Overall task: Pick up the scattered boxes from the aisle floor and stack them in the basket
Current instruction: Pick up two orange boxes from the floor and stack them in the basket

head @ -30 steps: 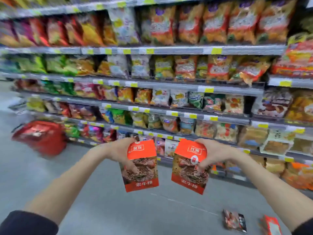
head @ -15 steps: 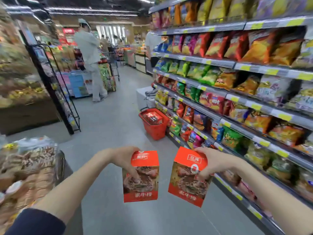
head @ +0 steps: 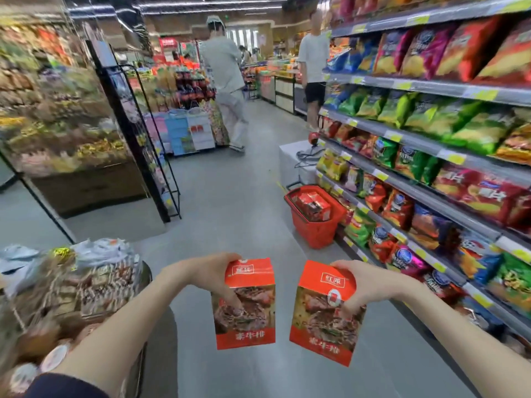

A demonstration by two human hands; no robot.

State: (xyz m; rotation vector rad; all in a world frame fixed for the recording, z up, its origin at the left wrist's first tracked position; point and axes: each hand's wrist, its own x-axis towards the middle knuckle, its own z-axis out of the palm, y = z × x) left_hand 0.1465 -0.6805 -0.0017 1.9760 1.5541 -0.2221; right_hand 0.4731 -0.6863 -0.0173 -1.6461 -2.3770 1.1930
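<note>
red boxes point(head: 245, 304) in both hands read "红派", "素牛排".

In the lower centre of the frame, two boxes point(head: 245, 304) point(head: 324, 314) are orange-red, each with a brown meat picture and white characters. In the middle right, the basket point(head: 314, 225) is red with a mesh pattern. The floor point(head: 230, 202) is plain grey. The shelf price tags point(head: 455, 158) on the right are yellow.
</note>
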